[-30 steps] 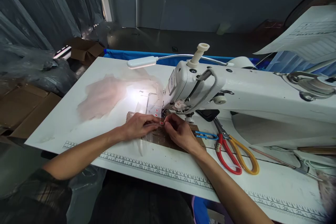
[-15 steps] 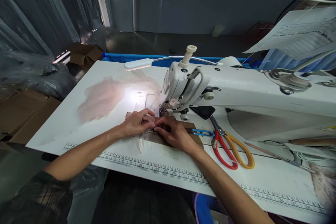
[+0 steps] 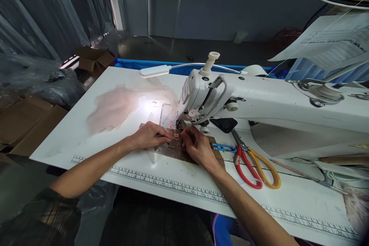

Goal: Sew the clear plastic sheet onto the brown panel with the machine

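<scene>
A white sewing machine [image 3: 198, 84] stands on the table, its needle and presser foot just beyond my fingertips. My left hand [image 3: 151, 135] is closed in a pinch on sheer fabric left of the presser foot. The pale pink sheer fabric [image 3: 115, 107] spreads out behind and left of that hand. On the right, close below the foot, my right hand [image 3: 198, 148] has its thumb and index finger pinched; what lies between them is too small to make out. A brown plate [image 3: 184, 155] dotted with lint lies under both hands.
Blue thread snips [image 3: 223, 147] and scissors with red and yellow handles [image 3: 243, 157] lie right of my right hand. A printed ruler [image 3: 164, 184] runs along the table's front edge. A lamp [image 3: 155, 71] lights the cloth. Cardboard boxes [image 3: 31, 123] stand at left.
My hands, fingertips together before, have moved apart, the right one shifting right. A gap with the brown plate and a small red mark now shows between them.
</scene>
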A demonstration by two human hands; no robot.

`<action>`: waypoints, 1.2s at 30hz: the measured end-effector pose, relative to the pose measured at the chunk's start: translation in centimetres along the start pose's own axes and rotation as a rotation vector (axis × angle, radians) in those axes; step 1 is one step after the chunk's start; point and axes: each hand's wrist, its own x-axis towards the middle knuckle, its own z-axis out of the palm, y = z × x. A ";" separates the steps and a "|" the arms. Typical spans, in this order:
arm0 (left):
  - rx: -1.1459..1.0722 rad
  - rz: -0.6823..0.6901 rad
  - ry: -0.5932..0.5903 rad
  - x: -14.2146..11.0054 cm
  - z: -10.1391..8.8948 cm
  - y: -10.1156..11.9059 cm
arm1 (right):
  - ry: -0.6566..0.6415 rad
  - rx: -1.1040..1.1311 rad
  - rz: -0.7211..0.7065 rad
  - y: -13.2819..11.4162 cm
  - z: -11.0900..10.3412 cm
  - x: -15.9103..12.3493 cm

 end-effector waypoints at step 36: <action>0.729 0.486 0.038 -6.8 0.9 3.2 | 0.077 -0.368 -0.097 0.5 -4.1 -3.2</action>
